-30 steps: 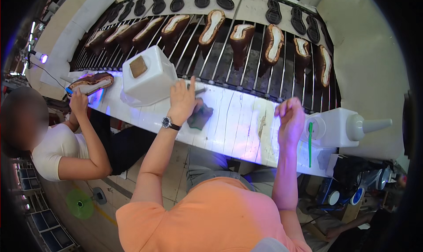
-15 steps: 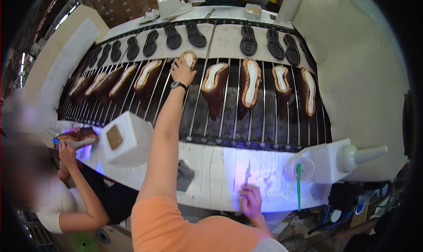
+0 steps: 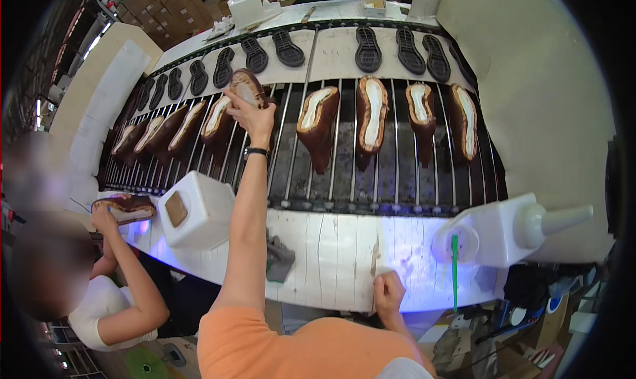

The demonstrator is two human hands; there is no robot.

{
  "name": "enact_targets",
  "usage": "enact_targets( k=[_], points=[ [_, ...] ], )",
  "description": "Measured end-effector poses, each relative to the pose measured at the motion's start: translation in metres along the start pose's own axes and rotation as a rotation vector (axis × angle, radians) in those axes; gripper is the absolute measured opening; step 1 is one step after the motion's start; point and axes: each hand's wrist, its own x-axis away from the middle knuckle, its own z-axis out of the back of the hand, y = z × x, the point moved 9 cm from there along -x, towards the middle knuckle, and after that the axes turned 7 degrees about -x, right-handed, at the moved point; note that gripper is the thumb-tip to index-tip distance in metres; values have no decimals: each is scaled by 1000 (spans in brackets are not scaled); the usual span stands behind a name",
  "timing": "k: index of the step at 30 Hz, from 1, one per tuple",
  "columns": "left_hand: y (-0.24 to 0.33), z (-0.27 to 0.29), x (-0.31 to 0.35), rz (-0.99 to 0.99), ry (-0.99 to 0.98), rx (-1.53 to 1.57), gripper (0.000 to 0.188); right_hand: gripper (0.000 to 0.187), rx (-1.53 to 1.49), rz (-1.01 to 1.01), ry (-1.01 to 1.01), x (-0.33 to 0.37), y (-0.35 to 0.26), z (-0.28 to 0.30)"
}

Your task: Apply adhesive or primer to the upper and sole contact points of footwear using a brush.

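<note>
White bench (image 3: 331, 230) I watch from afar, rack (image 3: 348, 180) behind, co-worker (image 3: 136, 299) far left, white container (image 3: 205, 210), left hand (image 3: 255, 119) gripping a brown shoe (image 3: 245, 84) above the rack, shifted left since earlier, grey cloth (image 3: 281, 258), right hand (image 3: 389, 291) curled closed, white bottle (image 3: 495, 232).

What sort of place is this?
Probably a shoe factory's assembly line: brown shoe uppers with pale undersides stand sole-side up on a rack of metal rods, and loose black soles lie in a row behind them.

Left grip (image 3: 252, 119) on brown shoe (image 3: 244, 86) at barred rack (image 3: 342, 182)
</note>
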Motion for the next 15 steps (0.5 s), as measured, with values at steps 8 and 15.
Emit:
enact_targets(
  k=[8,15],
  points=[
    [85,196,94,-159,-279,1119,85,70,-1200,-692,-484,-29,-45,-77],
    [120,228,185,0,-810,1449,89,103,-2264,-792,-830,-21,-120,-100]
  ],
)
